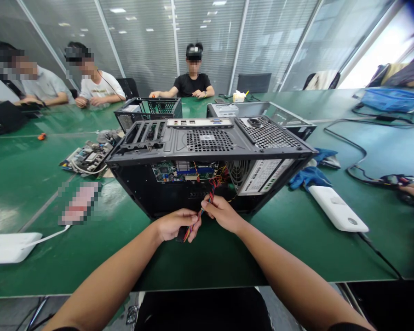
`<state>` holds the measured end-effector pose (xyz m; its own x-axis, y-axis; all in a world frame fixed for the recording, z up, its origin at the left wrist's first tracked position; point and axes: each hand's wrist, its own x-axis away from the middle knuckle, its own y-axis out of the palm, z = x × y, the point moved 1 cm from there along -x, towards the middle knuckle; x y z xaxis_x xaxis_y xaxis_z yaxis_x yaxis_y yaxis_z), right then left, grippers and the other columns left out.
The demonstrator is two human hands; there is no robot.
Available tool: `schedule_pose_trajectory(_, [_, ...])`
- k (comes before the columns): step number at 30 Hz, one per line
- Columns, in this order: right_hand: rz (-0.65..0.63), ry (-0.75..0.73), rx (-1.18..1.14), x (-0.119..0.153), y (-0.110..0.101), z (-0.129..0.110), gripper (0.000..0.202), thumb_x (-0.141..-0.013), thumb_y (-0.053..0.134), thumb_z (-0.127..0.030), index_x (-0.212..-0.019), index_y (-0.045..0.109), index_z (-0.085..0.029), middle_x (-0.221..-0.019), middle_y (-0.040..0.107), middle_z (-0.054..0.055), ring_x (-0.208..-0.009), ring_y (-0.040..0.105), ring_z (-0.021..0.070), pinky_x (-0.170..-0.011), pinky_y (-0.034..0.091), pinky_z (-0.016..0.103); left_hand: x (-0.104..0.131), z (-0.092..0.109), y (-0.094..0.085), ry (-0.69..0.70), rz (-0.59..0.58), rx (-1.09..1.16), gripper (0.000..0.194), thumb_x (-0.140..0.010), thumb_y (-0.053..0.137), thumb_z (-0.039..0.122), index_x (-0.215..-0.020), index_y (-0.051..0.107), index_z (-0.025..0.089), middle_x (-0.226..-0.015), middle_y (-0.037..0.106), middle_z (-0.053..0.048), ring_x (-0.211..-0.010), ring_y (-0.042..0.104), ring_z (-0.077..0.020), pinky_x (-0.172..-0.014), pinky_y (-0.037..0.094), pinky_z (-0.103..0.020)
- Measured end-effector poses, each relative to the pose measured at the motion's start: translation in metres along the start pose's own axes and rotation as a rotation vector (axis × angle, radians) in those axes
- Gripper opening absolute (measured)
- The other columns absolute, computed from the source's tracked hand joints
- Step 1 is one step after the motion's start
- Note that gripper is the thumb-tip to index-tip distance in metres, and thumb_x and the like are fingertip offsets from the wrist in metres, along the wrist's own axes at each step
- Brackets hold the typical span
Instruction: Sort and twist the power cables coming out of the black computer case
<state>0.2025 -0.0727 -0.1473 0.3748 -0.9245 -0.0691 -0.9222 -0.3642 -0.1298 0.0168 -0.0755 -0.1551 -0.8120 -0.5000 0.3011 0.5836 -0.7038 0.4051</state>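
A black computer case (207,120) stands on the green table with its rear panel facing up and its open side toward me. Inside show a motherboard (186,171) and a power supply (264,177) with a fan grille. A bundle of coloured power cables (212,186) comes out of the case. My left hand (179,224) is closed around the lower end of this bundle, where a dark connector hangs below the fingers. Higher up, my right hand (221,211) pinches the same cables. Both hands are just in front of the case's open side.
Two more open cases (148,108) (258,109) stand behind. Loose circuit boards (89,156) lie left, near a pixelated phone (80,202) and white power bank (12,247). Right are blue gloves (308,177), another white power bank (338,209) and black cables (352,138). Several people sit around the table.
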Motion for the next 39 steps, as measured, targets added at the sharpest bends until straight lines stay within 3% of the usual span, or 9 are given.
schedule_pose_trajectory(3, [0.038,-0.043,0.046,0.000,0.001,0.001,0.033,-0.088,0.051,-0.050,-0.075,0.050,-0.019,-0.057,0.040,-0.006,-0.052,0.039,0.0105,-0.054,0.033,0.025,0.001,0.002,0.000,0.016,0.012,-0.003,0.043,-0.078,0.068,0.053,-0.072,0.052,0.013,-0.059,0.060,-0.004,-0.053,0.062,-0.0163,-0.047,0.041,-0.022])
schedule_pose_trajectory(6, [0.155,-0.101,0.140,0.001,0.005,0.004,0.030,-0.089,0.050,-0.045,-0.073,0.050,-0.020,-0.059,0.043,-0.005,-0.055,0.042,0.0114,-0.055,0.034,0.025,0.000,0.003,0.001,0.043,0.053,-0.051,0.044,-0.079,0.066,0.055,-0.073,0.052,0.013,-0.062,0.061,-0.004,-0.057,0.064,-0.0171,-0.050,0.042,-0.023])
schedule_pose_trajectory(15, [0.505,-0.225,0.574,0.005,0.014,0.009,0.022,-0.089,0.045,-0.034,-0.071,0.049,-0.021,-0.064,0.056,0.001,-0.063,0.054,0.0172,-0.064,0.038,0.029,-0.009,-0.001,0.002,0.205,0.127,-0.432,0.050,-0.086,0.052,0.061,-0.073,0.056,0.013,-0.067,0.062,-0.004,-0.064,0.055,-0.0121,-0.065,0.044,-0.025])
schedule_pose_trajectory(22, [0.494,-0.128,0.552,-0.003,0.013,0.015,0.025,-0.091,0.042,-0.035,-0.072,0.050,-0.022,-0.063,0.060,0.001,-0.060,0.057,0.0167,-0.062,0.040,0.027,-0.014,-0.004,0.008,0.268,0.215,-0.485,0.051,-0.088,0.048,0.061,-0.076,0.057,0.013,-0.069,0.063,-0.005,-0.063,0.056,-0.0128,-0.063,0.044,-0.025])
schedule_pose_trajectory(39, [0.568,-0.115,0.662,-0.010,0.012,0.013,0.025,-0.091,0.041,-0.034,-0.074,0.055,-0.021,-0.063,0.062,0.002,-0.060,0.058,0.0166,-0.060,0.036,0.026,-0.024,-0.008,0.003,0.311,0.202,-0.422,0.049,-0.089,0.046,0.060,-0.079,0.056,0.013,-0.071,0.064,-0.006,-0.064,0.056,-0.0127,-0.066,0.046,-0.026])
